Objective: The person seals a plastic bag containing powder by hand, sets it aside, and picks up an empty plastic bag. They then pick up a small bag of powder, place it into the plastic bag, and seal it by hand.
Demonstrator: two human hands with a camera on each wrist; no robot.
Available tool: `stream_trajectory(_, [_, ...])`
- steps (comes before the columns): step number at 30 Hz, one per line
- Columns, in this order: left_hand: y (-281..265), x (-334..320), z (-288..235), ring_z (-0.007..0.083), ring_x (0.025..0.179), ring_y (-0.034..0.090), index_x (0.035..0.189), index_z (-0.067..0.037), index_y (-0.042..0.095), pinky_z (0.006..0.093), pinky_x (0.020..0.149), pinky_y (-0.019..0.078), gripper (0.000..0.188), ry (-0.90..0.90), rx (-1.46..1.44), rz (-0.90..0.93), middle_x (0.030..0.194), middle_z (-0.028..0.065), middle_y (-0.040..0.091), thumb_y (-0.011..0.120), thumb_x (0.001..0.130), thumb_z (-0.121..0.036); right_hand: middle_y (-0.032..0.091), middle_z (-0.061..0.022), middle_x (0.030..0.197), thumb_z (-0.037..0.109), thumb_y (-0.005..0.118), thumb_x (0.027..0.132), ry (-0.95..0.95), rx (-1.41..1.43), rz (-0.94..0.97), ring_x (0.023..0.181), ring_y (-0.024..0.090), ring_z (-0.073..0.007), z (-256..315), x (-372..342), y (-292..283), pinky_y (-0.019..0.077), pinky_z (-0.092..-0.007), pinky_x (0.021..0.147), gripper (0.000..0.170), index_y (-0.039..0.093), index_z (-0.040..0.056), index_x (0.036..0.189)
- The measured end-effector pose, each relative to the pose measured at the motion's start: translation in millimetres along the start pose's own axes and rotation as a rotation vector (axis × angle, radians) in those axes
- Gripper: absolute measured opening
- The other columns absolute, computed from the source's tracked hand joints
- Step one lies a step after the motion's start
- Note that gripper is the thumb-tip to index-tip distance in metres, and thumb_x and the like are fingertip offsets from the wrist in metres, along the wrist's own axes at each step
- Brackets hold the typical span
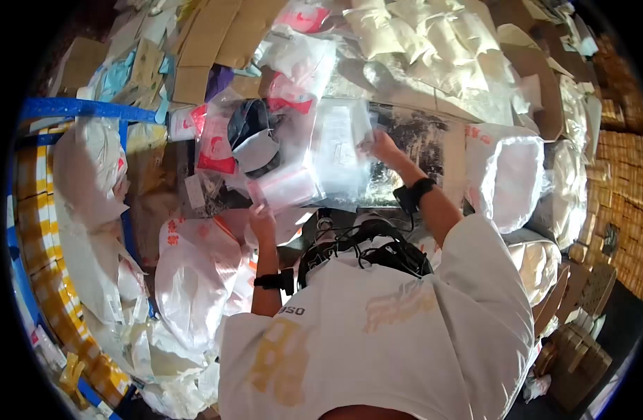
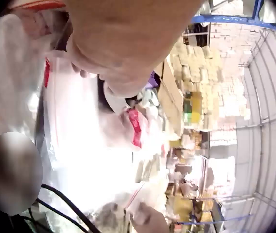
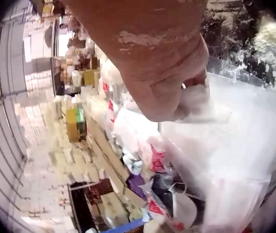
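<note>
In the head view my right hand (image 1: pixel 384 148) pinches the right edge of a clear plastic bag (image 1: pixel 341 143) lying over the dark work surface. My left hand (image 1: pixel 261 218) grips the lower edge of a smaller clear bag with a pink edge (image 1: pixel 285 190), just left of the larger one. The right wrist view shows the fingers of my right hand (image 3: pixel 162 73) curled onto the clear plastic (image 3: pixel 239 126). Beyond my left hand lies a bag with a dark and white item (image 1: pixel 255 143) and red print. In the left wrist view my left hand (image 2: pixel 113 48) partly covers its own fingertips.
White sacks (image 1: pixel 195 280) stand at the front left, and an open white sack (image 1: pixel 505 178) stands at the right. Pale filled packets (image 1: pixel 423 42) lie at the back. A blue rail (image 1: pixel 90 109) runs along the left, with cardboard (image 1: pixel 220 38) behind the bags.
</note>
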State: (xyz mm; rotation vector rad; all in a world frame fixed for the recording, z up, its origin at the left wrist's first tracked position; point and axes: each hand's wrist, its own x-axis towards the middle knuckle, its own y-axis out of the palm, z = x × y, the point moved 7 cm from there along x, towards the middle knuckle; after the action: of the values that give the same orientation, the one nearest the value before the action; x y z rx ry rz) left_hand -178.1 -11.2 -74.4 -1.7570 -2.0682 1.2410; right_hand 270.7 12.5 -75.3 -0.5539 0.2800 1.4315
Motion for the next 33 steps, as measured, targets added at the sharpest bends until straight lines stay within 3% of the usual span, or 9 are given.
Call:
stream_trajectory(3, [53.6, -8.9, -55.9, 0.0221, 0.101, 0.065, 0.126, 0.003, 0.057, 0.0357, 0.088, 0.0508, 0.045, 0.367, -0.246, 0.469, 0.114, 0.0143, 0.066, 0.062, 0.092, -0.028, 0.068, -0.0097, 0.109, 0.011, 0.062, 0.092, -0.205, 0.739, 0.342, 0.097, 0.066, -0.0213, 56.8, -69.4, 21.9, 0.0561, -0.0382, 0.085, 0.025, 0.058, 0.0003, 0.115])
stream_trajectory(4, [65.4, -27.3, -85.9, 0.0208, 0.103, 0.065, 0.128, 0.002, 0.055, 0.0347, 0.09, 0.05, 0.044, 0.235, -0.412, 0.68, 0.118, 0.0129, 0.065, 0.057, 0.096, -0.028, 0.068, -0.0072, 0.102, 0.005, 0.062, 0.09, 0.024, 0.694, 0.301, 0.092, 0.066, -0.0167, 46.4, -70.7, 31.9, 0.0558, -0.0339, 0.08, 0.024, 0.059, 0.0025, 0.114])
stream_trajectory(8, [96.6, -83.8, -168.2, 0.0176, 0.108, 0.062, 0.133, 0.0, 0.051, 0.034, 0.094, 0.0479, 0.045, -0.036, -0.903, 1.19, 0.126, 0.0093, 0.061, 0.051, 0.102, -0.033, 0.062, 0.0, 0.09, 0.008, 0.064, 0.091, 0.008, 0.864, 0.21, 0.079, 0.059, -0.0113, 87.1, -126.4, 52.1, 0.049, -0.0253, 0.072, 0.02, 0.061, 0.0078, 0.111])
stream_trajectory(12, [84.0, -90.6, -206.9, 0.0157, 0.09, 0.066, 0.11, -0.003, 0.063, 0.031, 0.081, 0.0535, 0.024, 0.115, -0.901, 0.995, 0.102, 0.0052, 0.067, 0.059, 0.099, -0.024, 0.064, -0.0028, 0.098, 0.019, 0.071, 0.089, -0.017, 0.623, 0.13, 0.086, 0.061, -0.0144, 83.7, -154.7, 48.7, 0.0504, -0.0281, 0.077, 0.032, 0.057, 0.0043, 0.115])
stream_trajectory(17, [80.4, -89.6, -217.9, 0.0125, 0.081, 0.064, 0.095, -0.002, 0.062, 0.0272, 0.076, 0.0525, 0.013, 0.52, -0.591, 0.824, 0.095, 0.0036, 0.066, 0.064, 0.095, -0.015, 0.065, -0.0112, 0.103, 0.037, 0.069, 0.092, -0.158, -0.012, -0.292, 0.094, 0.062, -0.02, 70.9, -160.4, 49.6, 0.0508, -0.0308, 0.078, 0.05, 0.053, -0.0009, 0.121])
stream_trajectory(21, [80.5, -94.8, -215.7, 0.0111, 0.083, 0.061, 0.091, -0.003, 0.059, 0.0262, 0.078, 0.0504, 0.009, 0.657, -0.517, 0.819, 0.091, 0.0043, 0.064, 0.06, 0.096, -0.011, 0.065, -0.0122, 0.105, 0.034, 0.065, 0.096, -0.299, 0.145, -0.029, 0.096, 0.064, -0.0216, 71.7, -143.1, 65.9, 0.0525, -0.0334, 0.081, 0.045, 0.053, -0.0004, 0.123])
stream_trajectory(24, [70.7, -105.6, -215.6, 0.0103, 0.084, 0.061, 0.093, -0.004, 0.059, 0.0269, 0.079, 0.0506, 0.006, 0.273, -0.905, 1.002, 0.089, 0.0031, 0.064, 0.061, 0.094, -0.01, 0.064, -0.0121, 0.111, 0.039, 0.06, 0.098, -0.18, 0.522, 0.063, 0.106, 0.062, -0.0229, 87.5, -161.4, 81.6, 0.0509, -0.0399, 0.092, 0.048, 0.049, 0.0012, 0.126])
stream_trajectory(28, [39.3, -110.6, -224.3, 0.0294, 0.125, 0.054, 0.105, -0.005, 0.059, 0.0443, 0.105, 0.044, 0.019, -0.043, -1.441, 1.262, 0.134, 0.0182, 0.057, 0.051, 0.099, -0.021, 0.055, -0.0102, 0.127, 0.044, 0.058, 0.098, 0.041, 0.601, -0.008, 0.122, 0.05, -0.0241, 80.0, -153.7, 88.3, 0.043, -0.0402, 0.102, 0.053, 0.046, 0.0032, 0.131])
stream_trajectory(33, [19.5, -75.5, -208.7, 0.028, 0.129, 0.05, 0.138, -0.005, 0.051, 0.0425, 0.11, 0.0381, 0.041, -0.053, -1.602, 1.213, 0.139, 0.013, 0.055, 0.044, 0.102, -0.025, 0.054, -0.0089, 0.128, 0.047, 0.053, 0.099, 0.173, 0.82, 0.362, 0.123, 0.048, -0.022, 58.3, -125.4, 124.6, 0.0431, -0.038, 0.1, 0.058, 0.041, 0.0079, 0.141])
